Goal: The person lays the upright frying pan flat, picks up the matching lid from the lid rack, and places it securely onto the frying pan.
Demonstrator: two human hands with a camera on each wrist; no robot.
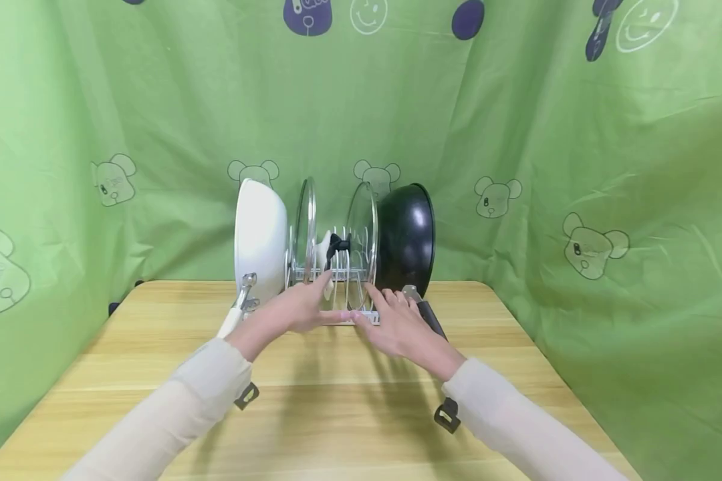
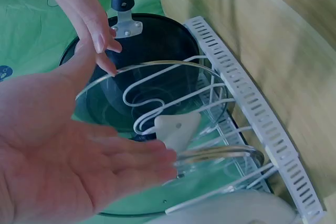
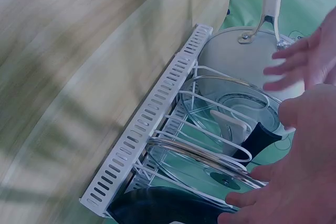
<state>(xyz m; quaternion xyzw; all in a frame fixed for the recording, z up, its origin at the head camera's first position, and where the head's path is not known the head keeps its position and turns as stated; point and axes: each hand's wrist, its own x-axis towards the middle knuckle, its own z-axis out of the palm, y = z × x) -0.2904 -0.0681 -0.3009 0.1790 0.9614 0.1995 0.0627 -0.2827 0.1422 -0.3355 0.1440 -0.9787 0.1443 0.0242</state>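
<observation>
Both hands hover at the front of a white wire rack [image 1: 370,316], thumbs close together in the head view. My left hand [image 1: 301,307] has its fingers extended and holds nothing; its palm shows in the left wrist view. My right hand [image 1: 397,326] is spread, also with nothing in it, between the rack and a black pan [image 1: 408,234]. A white pan [image 1: 259,237] stands on edge at the rack's left end. Between the pans stand a left glass lid [image 1: 303,227] with a white knob [image 2: 177,129] and a right glass lid [image 1: 364,234] with a black knob [image 3: 260,139].
The white pan's handle [image 1: 231,322] and the black pan's handle [image 1: 431,319] point toward me over the wooden table [image 1: 349,414]. Behind and at both sides hangs a green curtain [image 1: 361,113]. Dark strap ends [image 1: 448,415] hang below the sleeves.
</observation>
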